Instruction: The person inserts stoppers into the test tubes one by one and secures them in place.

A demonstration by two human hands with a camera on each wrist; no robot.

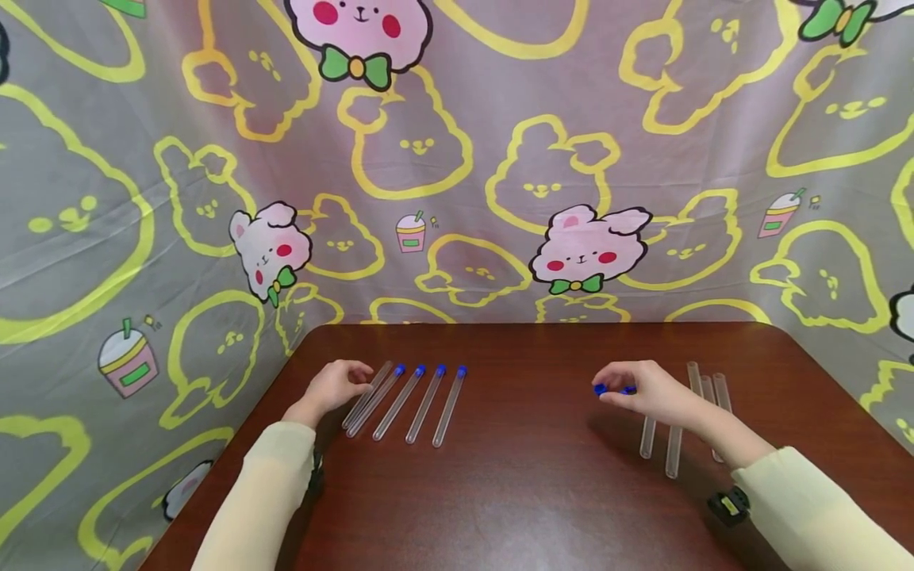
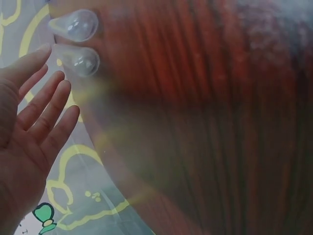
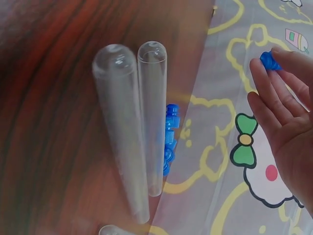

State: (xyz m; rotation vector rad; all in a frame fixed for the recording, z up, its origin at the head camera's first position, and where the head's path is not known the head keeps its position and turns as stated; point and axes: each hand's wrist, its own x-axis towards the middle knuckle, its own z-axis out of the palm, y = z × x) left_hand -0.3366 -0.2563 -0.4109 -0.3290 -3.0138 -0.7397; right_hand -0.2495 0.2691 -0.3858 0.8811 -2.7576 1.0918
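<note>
Right hand (image 1: 653, 388) pinches a blue cap (image 3: 270, 60) between thumb and fingers; left hand (image 1: 334, 388), its fingers loosely apart, is beside an uncapped test tube (image 1: 362, 403) at the left end of the row. Whether it touches, I cannot tell. Capping seems the step in hand; next probably calls for steadying this tube and aligning the cap. Four capped tubes (image 1: 426, 405) lie close, leaving little room. Spare caps (image 3: 170, 137) and more uncapped tubes (image 1: 723, 392) lie at right, partly hidden by the right arm.
</note>
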